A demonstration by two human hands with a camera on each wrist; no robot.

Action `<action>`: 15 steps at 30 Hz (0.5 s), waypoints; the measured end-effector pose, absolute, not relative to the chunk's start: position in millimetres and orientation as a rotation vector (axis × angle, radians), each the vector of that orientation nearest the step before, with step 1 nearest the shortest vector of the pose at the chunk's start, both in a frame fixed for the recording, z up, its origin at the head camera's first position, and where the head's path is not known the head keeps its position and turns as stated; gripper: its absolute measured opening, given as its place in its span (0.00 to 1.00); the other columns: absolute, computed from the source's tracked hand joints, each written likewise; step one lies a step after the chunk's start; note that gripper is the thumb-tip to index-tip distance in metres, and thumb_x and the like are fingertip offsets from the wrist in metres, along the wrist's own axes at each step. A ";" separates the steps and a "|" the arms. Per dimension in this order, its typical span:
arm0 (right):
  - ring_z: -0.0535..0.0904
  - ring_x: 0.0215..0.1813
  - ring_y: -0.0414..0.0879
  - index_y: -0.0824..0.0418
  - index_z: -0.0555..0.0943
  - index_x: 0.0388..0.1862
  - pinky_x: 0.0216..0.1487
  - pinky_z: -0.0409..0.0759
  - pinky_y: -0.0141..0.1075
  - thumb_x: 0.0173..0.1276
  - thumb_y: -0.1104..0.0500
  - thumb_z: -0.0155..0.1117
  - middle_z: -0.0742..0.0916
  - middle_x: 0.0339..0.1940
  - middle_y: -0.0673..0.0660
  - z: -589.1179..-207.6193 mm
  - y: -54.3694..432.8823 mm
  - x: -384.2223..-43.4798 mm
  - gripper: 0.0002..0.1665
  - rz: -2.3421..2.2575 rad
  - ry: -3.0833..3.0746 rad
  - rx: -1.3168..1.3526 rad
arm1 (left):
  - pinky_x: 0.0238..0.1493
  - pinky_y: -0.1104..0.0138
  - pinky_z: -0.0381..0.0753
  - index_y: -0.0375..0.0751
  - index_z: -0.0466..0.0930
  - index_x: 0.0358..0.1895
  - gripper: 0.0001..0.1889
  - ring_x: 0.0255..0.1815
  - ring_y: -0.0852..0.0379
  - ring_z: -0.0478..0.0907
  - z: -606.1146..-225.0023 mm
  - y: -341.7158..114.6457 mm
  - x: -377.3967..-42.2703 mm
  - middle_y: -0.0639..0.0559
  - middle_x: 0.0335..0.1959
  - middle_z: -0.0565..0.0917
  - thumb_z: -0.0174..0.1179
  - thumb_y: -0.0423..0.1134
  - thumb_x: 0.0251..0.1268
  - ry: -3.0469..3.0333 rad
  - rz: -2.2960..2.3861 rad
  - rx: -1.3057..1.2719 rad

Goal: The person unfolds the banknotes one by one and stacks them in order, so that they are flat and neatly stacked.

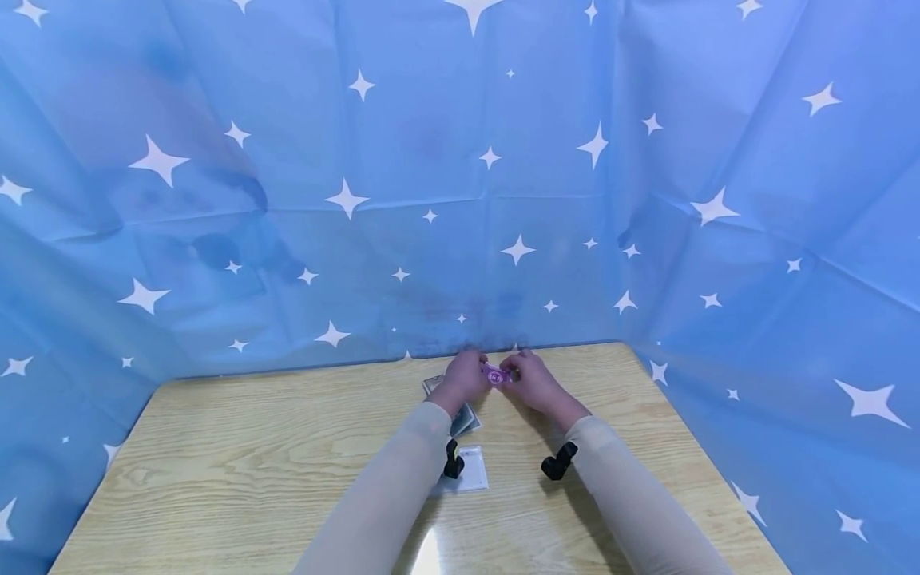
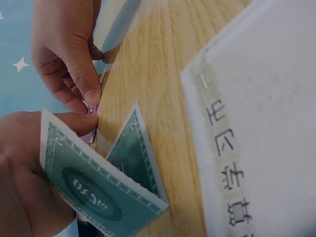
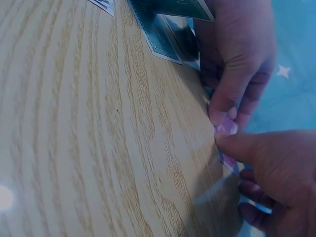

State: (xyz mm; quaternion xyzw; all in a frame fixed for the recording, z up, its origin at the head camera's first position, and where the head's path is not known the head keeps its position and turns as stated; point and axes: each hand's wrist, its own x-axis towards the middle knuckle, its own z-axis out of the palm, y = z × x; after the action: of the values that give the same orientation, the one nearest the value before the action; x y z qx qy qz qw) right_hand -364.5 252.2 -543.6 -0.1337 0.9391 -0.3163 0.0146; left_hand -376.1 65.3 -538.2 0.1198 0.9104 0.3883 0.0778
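At the far edge of the table, my left hand [image 1: 465, 374] and right hand [image 1: 530, 379] pinch a small purple printed note [image 1: 495, 374] between them. In the right wrist view, the right thumb presses on the face of the purple note [image 3: 230, 162], close to the left fingertips. Beside the left hand, a folded green paper note [image 2: 94, 192] printed with a "2" and characters stands up from the table. More paper notes [image 1: 467, 420] lie beneath the left wrist, partly hidden by it.
Nearer to me, a white sheet [image 1: 472, 469] with a line of printed characters lies partly under the left forearm. The wooden table [image 1: 273, 455] meets a blue curtain [image 1: 424, 160] with white stars behind and to the right.
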 end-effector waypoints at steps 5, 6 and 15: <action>0.79 0.52 0.56 0.70 0.87 0.58 0.57 0.83 0.52 0.67 0.64 0.82 0.81 0.52 0.64 -543.4 253.4 -365.0 0.22 -1.012 2.922 -0.433 | 0.62 0.54 0.86 0.39 0.82 0.66 0.21 0.56 0.45 0.85 -538.4 65.0 -375.2 0.44 0.56 0.87 0.73 0.33 0.73 2.709 1.227 0.397; 0.79 0.52 0.56 0.71 0.87 0.58 0.57 0.83 0.52 0.67 0.64 0.82 0.81 0.52 0.65 -543.8 253.8 -365.4 0.23 -1.019 2.922 -0.435 | 0.62 0.54 0.86 0.39 0.82 0.65 0.21 0.56 0.45 0.85 -538.4 64.9 -375.2 0.45 0.55 0.87 0.73 0.32 0.73 2.709 1.229 0.398; 0.80 0.50 0.56 0.67 0.83 0.51 0.51 0.81 0.46 0.66 0.68 0.81 0.83 0.49 0.62 -551.1 256.6 -367.4 0.18 -1.253 2.847 -0.391 | 0.64 0.55 0.85 0.42 0.83 0.63 0.20 0.57 0.47 0.85 -543.0 66.5 -376.4 0.47 0.55 0.87 0.72 0.30 0.71 2.775 1.210 0.443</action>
State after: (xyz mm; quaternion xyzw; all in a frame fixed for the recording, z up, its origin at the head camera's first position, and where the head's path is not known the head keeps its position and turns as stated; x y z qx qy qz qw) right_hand -367.4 256.6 -551.1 -0.1246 0.9081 -0.3998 0.0033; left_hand -376.4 66.5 -543.0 0.1445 0.9062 0.3953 0.0410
